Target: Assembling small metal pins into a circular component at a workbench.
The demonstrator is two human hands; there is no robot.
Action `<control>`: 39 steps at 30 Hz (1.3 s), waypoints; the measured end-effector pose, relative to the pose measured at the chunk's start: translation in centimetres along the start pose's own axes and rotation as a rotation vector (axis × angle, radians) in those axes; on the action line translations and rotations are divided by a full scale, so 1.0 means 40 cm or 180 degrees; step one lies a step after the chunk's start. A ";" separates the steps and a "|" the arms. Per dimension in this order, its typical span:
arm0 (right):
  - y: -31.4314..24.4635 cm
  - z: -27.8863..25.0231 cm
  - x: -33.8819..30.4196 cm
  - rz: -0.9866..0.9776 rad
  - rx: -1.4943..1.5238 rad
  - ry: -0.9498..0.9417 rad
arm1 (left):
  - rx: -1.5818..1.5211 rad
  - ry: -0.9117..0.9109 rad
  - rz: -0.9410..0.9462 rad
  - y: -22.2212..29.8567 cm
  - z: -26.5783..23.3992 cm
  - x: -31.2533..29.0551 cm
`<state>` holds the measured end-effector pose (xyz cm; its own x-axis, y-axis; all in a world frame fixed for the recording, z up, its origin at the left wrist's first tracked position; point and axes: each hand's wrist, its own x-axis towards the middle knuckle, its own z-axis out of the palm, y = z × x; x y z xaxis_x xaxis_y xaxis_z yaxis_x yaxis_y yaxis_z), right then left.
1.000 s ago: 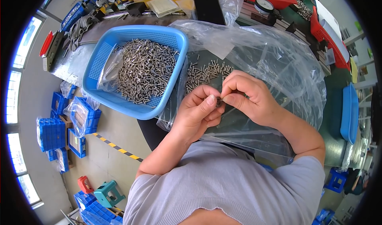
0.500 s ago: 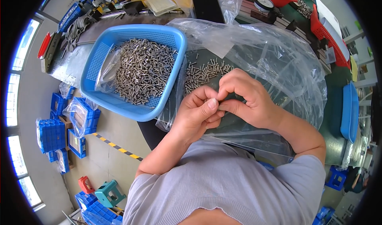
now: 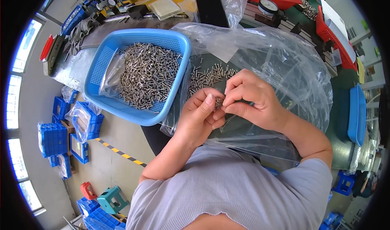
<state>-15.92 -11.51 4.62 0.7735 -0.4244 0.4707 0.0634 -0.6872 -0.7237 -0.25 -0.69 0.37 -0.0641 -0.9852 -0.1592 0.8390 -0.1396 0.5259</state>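
My left hand (image 3: 199, 114) is curled over the table's near side, its fingers closed around a few small metal pins (image 3: 218, 103) that show between thumb and fingers. My right hand (image 3: 254, 100) meets it from the right, thumb and forefinger pinched against those pins; whether a pin is in that pinch is hidden. Just beyond both hands a loose pile of metal pins (image 3: 205, 78) lies on clear plastic sheeting (image 3: 280, 63). To the left, a blue plastic basket (image 3: 185, 47) holds a big heap of the same pins (image 3: 148, 73) and a crumpled clear bag (image 3: 111, 77).
A black phone (image 3: 212, 11) lies at the back, near a dial gauge (image 3: 268, 6). Red baskets (image 3: 335, 34) stand at the far right, and a blue tray (image 3: 356, 114) sits below them. Blue crates (image 3: 53, 139) are stacked on the floor at left, near stools (image 3: 113, 199).
My left thumb has lifted and drawn back, so the metal pins in that hand now show. The right hand stays pinched close by, with its fingers slightly shifted.
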 end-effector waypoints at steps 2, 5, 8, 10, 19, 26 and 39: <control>0.007 -0.011 0.003 -0.0014 -0.0146 -0.0009 | -0.0040 -0.0011 0.0033 0.002 0.001 -0.003; 0.041 -0.017 0.004 0.0243 -0.0431 0.0245 | -0.0044 -0.0012 0.0074 0.003 -0.002 -0.001; 0.062 -0.025 -0.006 0.0320 -0.1062 -0.0109 | -0.0099 -0.0052 0.0088 0.002 -0.009 -0.001; 0.056 -0.021 -0.005 0.0289 -0.1322 -0.0247 | -0.0164 -0.0094 0.0102 0.001 -0.010 -0.001; 0.062 -0.002 -0.004 0.0174 -0.1503 -0.0251 | -0.0128 -0.0218 0.0131 0.001 -0.012 0.001; 0.017 -0.010 0.008 -0.0035 -0.0715 0.0218 | -0.0063 -0.0207 -0.0003 0.007 -0.005 -0.001; -0.006 0.014 0.000 -0.0860 -0.0945 0.0532 | 0.0097 -0.0045 -0.0204 0.009 0.010 -0.006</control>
<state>-15.58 -11.00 4.51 0.6397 -0.2789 0.7163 0.0466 -0.9161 -0.3983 -0.16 -0.55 0.91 -0.1250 -0.9754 -0.1816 0.8162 -0.2052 0.5402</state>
